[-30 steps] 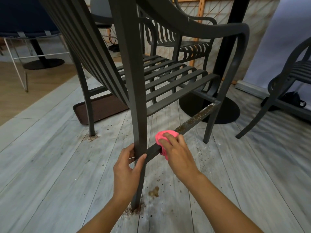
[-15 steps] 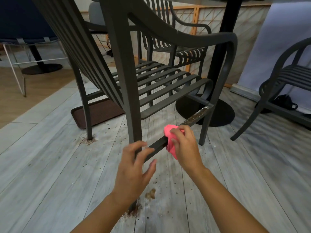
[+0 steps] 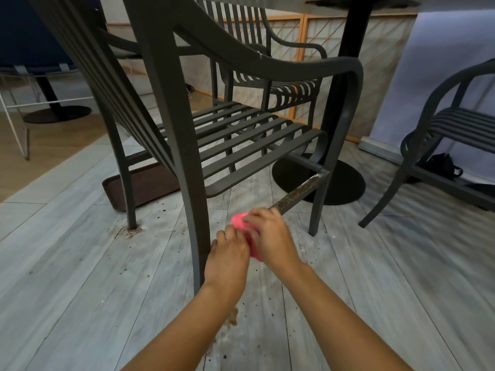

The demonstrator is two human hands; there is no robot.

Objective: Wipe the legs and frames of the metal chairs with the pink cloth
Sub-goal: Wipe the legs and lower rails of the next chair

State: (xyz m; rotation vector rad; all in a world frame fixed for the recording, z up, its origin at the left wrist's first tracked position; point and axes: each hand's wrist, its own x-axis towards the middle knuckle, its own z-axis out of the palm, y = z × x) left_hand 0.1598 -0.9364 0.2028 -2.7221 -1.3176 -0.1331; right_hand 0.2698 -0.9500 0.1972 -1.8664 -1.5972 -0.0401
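Head view looks down at the low side rail [image 3: 300, 192] of the nearest metal chair [image 3: 187, 108], where both hands meet on the pink cloth [image 3: 242, 223]. The right hand [image 3: 270, 239] has its grip curled over the bunched cloth, pressing it onto the rail; the left hand [image 3: 227, 257] sits just beside it, fingertips bent against the cloth's near edge — whether they pinch it or only touch it, I cannot tell.

The cloth looks soft and light, likely to crumple and slip along the bar unless wrapped right round it, so the best hold is probably a full wrap of the rail with thumb below and fingers above. The rail is stiff and speckled with grime beyond the cloth, towards the front leg [image 3: 317, 207]; the chair frame should be heavy enough not to shift under rubbing.

Count: one pink cloth, three metal chairs — the near one, a second [image 3: 270, 84] behind it, a third [image 3: 442, 135] at the right — and two hands.
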